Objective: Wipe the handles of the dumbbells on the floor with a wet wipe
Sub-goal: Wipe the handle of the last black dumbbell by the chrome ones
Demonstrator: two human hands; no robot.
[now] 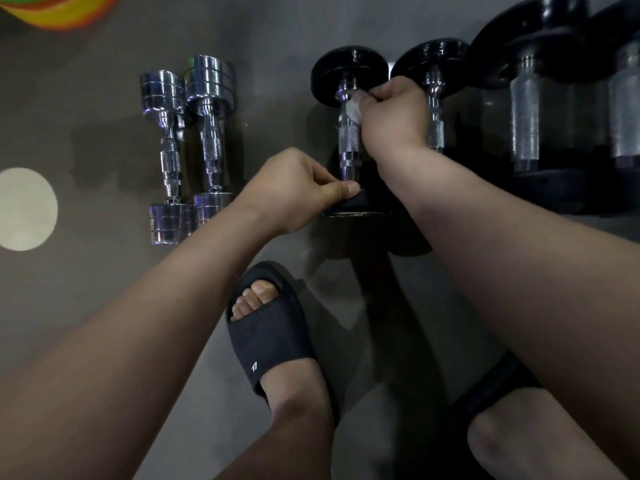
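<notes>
White wet wipe, soft and limp: where is it?
— Pinched in the curled fingers of the right hand, pressed on the upper handle of a black-plated dumbbell lying on the floor.
And the left hand?
— Thumb and fingers pinch the near plate, steadying it. The cast weight probably resists lifting yet may roll. Knurled steel should grip well, the smooth collars less so. Chrome dumbbells lie well apart, leftward.
</notes>
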